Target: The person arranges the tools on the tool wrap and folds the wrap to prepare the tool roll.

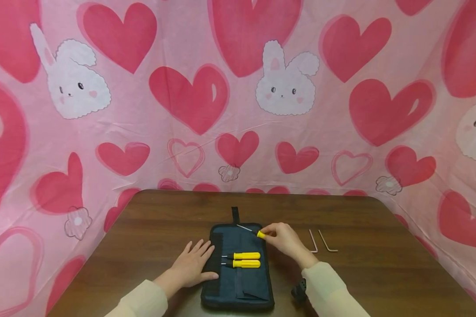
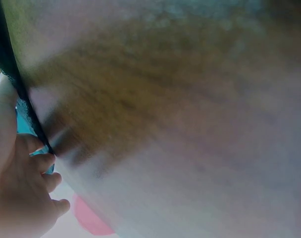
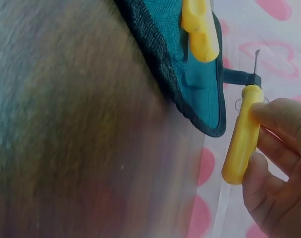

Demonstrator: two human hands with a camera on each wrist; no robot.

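Observation:
In the head view my right hand (image 1: 284, 240) pinches a yellow-handled screwdriver (image 1: 260, 234) by its handle. Its thin metal shaft points left over the top part of a dark fabric tool pouch (image 1: 251, 240). The right wrist view shows the same screwdriver (image 3: 243, 136) between thumb and fingers, apart from the pouch's edge. Two more yellow-handled screwdrivers (image 1: 247, 256) lie side by side across the pouch, their tips towards its left strip. My left hand (image 1: 192, 264) rests with spread fingers on the pouch's left edge, and the left wrist view shows its fingers (image 2: 41, 163) at that edge.
Two L-shaped hex keys (image 1: 326, 241) lie on the brown wooden table (image 1: 162, 215) to the right of my right hand. A black strap (image 1: 235, 215) sticks out from the pouch's top. Behind the table hangs a pink cloth (image 1: 238, 123) with hearts and rabbits.

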